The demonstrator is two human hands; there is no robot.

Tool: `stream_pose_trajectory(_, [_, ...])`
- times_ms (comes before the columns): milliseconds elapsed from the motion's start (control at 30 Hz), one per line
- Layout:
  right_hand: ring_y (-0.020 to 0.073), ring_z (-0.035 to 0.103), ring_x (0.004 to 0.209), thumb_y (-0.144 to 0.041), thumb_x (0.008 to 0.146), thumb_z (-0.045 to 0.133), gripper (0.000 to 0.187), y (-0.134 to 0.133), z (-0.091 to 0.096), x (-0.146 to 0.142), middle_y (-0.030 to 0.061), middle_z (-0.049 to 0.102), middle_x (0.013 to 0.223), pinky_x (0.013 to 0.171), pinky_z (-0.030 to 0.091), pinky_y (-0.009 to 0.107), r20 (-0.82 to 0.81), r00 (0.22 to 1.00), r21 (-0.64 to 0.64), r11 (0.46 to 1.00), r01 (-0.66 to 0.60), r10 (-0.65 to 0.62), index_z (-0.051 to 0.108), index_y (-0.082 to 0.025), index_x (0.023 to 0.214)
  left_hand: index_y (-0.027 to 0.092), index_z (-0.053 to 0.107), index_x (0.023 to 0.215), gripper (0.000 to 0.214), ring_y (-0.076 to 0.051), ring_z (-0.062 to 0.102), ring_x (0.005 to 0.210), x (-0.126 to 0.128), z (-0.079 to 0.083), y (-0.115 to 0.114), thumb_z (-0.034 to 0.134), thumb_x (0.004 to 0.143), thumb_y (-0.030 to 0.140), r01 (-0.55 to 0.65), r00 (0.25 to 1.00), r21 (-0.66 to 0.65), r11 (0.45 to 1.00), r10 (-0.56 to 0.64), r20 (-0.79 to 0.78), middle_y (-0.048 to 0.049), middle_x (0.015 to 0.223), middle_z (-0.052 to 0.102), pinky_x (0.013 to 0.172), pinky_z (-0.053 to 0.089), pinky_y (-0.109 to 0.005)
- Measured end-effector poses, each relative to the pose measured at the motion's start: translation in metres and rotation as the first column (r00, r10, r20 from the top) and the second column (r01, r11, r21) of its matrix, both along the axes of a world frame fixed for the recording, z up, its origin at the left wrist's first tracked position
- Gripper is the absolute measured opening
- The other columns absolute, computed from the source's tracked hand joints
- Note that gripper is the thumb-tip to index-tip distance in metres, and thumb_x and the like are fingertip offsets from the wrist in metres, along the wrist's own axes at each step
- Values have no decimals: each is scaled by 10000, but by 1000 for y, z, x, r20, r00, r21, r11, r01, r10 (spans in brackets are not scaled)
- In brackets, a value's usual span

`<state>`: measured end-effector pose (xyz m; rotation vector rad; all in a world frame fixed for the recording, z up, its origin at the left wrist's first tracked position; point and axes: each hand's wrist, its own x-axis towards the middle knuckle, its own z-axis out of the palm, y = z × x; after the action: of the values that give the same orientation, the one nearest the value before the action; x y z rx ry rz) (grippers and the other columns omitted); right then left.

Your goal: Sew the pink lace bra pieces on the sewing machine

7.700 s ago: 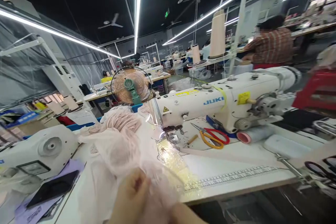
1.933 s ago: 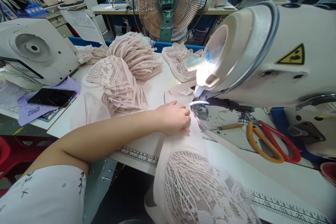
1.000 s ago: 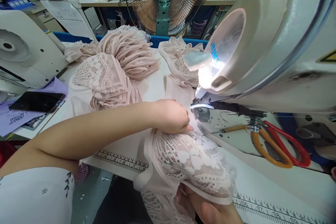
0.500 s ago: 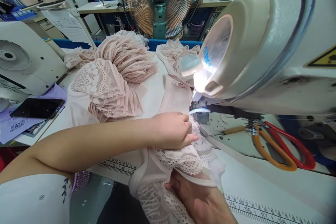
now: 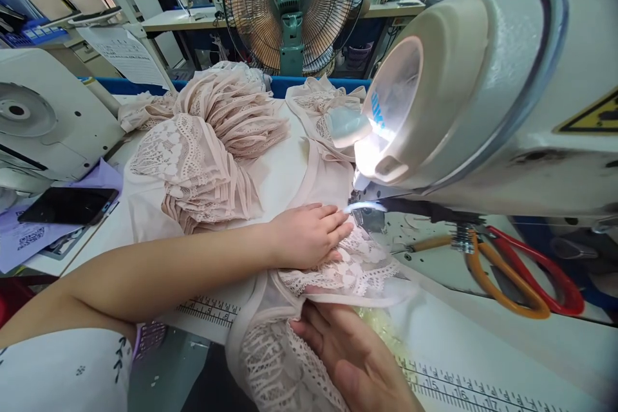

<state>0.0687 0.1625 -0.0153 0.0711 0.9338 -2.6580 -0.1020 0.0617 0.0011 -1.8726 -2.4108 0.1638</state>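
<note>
A pale pink lace garment (image 5: 367, 264) lies under the needle area of the sewing machine (image 5: 463, 77), its lower lace part (image 5: 284, 360) hanging over the table's front edge. My left hand (image 5: 309, 235) rests flat on the lace with fingers stretched toward the presser foot. Below it, my right hand (image 5: 345, 347) is turned palm up at the garment's near edge, its fingers curled around the fabric; some fingertips are hidden under the lace. A white curved guard (image 5: 364, 206) glows beside the left fingertips.
Stacked lace pieces (image 5: 207, 167) lie on the left, with another lace piece (image 5: 323, 109) behind the needle. Orange-handled scissors (image 5: 506, 280) and a red-handled tool (image 5: 545, 270) lie right. A phone (image 5: 70, 205) sits far left; a large fan (image 5: 294, 13) stands behind.
My left hand has flattened, its fingers spreading out, and shifted slightly left. My right hand has moved a little left, and the lace edge is spread smoother, uncovering yellowish material beneath.
</note>
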Motion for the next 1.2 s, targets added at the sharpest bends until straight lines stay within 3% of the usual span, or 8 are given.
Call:
stream_pose_trajectory(300, [181,505,1228,-416,712,796,489,0,6,-4,-29,538,1344,1012,436,280,67,997,62,997,40,-44,633,-396,1172,-7,478,1312,570,-283,543,1119,-14,-6,0,306,968,413,119,992,70,990,-116,-55,-192,1209,583,1043,372,-357])
stream_pose_trajectory(567, [169,502,1235,-368,721,800,475,0,5,-2,-20,541,1337,1023,427,261,95,994,48,997,56,-60,640,-363,1169,21,507,1292,529,-302,504,1181,-17,-3,1,314,971,394,70,998,62,996,-70,-6,-167,1239,576,1027,379,-398])
stream_pose_trajectory(867, [246,223,1396,-433,752,758,605,3,0,-6,35,399,1458,1140,283,392,2,1000,142,990,-5,4,550,-285,1300,66,517,1287,519,-288,441,1233,-25,2,4,344,960,430,19,1000,14,1000,-19,-8,-170,1292,533,1036,341,-423])
stream_pose_trajectory(967, [251,201,1405,-447,773,734,672,2,0,-9,54,357,1484,1152,246,406,-34,999,158,987,-16,21,479,-261,1366,99,611,1153,415,-292,499,1113,-10,18,4,399,942,387,-144,988,-17,989,145,52,-164,1186,564,904,422,-397])
stream_pose_trajectory(1033, [235,187,1411,-429,801,711,680,0,-1,-10,42,306,1510,1154,237,387,-66,997,150,988,-22,32,431,-269,1400,116,648,1059,382,-275,553,956,4,31,2,404,937,384,-306,942,-88,948,315,113,-148,1044,592,743,457,-358])
stream_pose_trajectory(1100, [227,190,1412,-430,838,668,678,0,-3,-9,33,248,1535,1156,225,374,-94,993,189,981,-46,65,381,-268,1431,119,620,1130,451,-268,568,888,17,41,-3,436,917,471,-394,894,-157,906,417,164,-139,994,600,687,459,-338])
stream_pose_trajectory(1167, [248,249,1394,-441,874,611,674,5,-4,-5,61,250,1533,1135,271,397,-149,980,375,925,-66,131,334,-248,1457,119,513,1289,618,-290,562,963,22,45,-11,524,854,559,-397,884,-192,897,431,182,-160,1101,592,758,471,-353])
stream_pose_trajectory(1200, [268,290,1377,-442,882,592,668,11,-4,-2,86,292,1515,1114,310,419,-207,962,521,852,-47,179,328,-235,1461,124,453,1346,680,-307,542,1043,20,45,-16,562,834,558,-383,891,-207,900,419,177,-179,1194,563,822,467,-369])
